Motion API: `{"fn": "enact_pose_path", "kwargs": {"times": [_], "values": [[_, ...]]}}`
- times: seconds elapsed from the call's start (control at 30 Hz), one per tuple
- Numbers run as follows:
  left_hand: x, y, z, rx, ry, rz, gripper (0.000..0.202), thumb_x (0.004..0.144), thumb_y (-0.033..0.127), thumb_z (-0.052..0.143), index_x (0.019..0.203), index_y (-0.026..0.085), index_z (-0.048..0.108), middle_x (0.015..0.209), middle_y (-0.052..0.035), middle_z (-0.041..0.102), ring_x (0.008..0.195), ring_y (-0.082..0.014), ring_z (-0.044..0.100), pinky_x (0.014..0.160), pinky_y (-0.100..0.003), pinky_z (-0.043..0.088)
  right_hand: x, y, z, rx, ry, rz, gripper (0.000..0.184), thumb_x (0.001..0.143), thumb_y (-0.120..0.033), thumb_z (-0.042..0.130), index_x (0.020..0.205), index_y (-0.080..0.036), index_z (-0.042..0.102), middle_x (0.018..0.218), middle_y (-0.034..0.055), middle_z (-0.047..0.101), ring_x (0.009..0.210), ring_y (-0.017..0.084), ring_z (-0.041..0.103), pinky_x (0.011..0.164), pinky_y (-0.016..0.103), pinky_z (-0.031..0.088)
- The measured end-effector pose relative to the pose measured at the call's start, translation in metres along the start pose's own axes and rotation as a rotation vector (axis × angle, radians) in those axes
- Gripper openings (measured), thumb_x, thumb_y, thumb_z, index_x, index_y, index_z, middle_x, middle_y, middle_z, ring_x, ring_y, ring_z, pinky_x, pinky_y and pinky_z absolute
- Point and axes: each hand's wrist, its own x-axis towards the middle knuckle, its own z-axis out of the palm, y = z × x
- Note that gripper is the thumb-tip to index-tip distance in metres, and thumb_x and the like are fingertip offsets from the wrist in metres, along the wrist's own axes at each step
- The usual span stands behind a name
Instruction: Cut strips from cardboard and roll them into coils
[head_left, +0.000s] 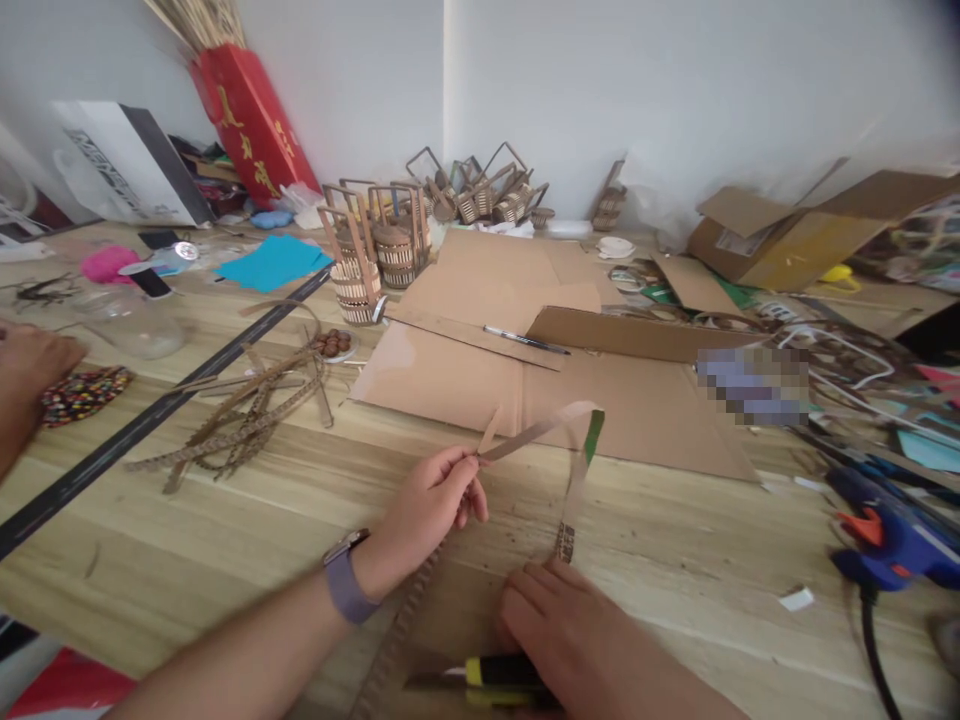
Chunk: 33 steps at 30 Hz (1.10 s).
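My left hand (439,498), with a watch on its wrist, pinches one end of a thin cardboard strip (571,470). The strip arches up from the wooden table, bends over near a green patch, and comes back down. My right hand (570,625) rests on the table near the lower end of that strip. Its fingers are curled, and a yellow and black utility knife (487,675) lies under its palm. A long corrugated cardboard piece (401,625) lies beneath both hands.
Flattened cardboard (525,380) with a pen (525,340) lies ahead. Small woven baskets (375,255) stand behind it. Loose strips (240,415) and a black ruler (150,420) lie left; another person's hand (26,375) is at the left edge. A blue glue gun (892,545) sits right.
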Motion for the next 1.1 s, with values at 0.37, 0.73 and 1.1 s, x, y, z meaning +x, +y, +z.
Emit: {"fn": "enact_pose_path", "kwargs": {"times": [0.37,0.73,1.1], "values": [[-0.001,0.000,0.000,-0.033,0.004,-0.022,0.038,0.089,0.048,0.048,0.096,0.013,0.061,0.063,-0.0020,0.066,0.047,-0.0108,0.048,0.047,-0.022,0.035,-0.005,0.016,-0.027,0.075,0.066,0.276,0.042,0.080,-0.008,0.052,0.119,-0.022,0.046,0.088,0.0023,0.074,0.070,0.021,0.072,0.054,0.027,0.052],[-0.005,-0.002,0.002,0.118,-0.028,0.041,0.035,0.092,0.049,0.044,0.083,0.017,0.056,0.056,0.0011,0.062,0.045,-0.0111,0.048,0.045,-0.021,0.035,-0.002,0.031,-0.023,-0.040,0.138,0.352,0.040,0.099,-0.030,0.031,0.132,-0.021,0.052,0.104,0.0097,0.072,0.077,0.023,0.074,0.062,0.034,0.058],[-0.010,0.001,0.003,0.176,-0.083,0.069,0.030,0.093,0.043,0.043,0.081,0.019,0.055,0.056,0.0016,0.062,0.046,-0.0111,0.048,0.046,-0.020,0.036,-0.002,0.030,-0.024,0.074,0.146,0.362,0.039,0.099,-0.031,0.034,0.132,-0.026,0.054,0.108,0.0084,0.072,0.083,0.021,0.072,0.070,0.032,0.056]]}}
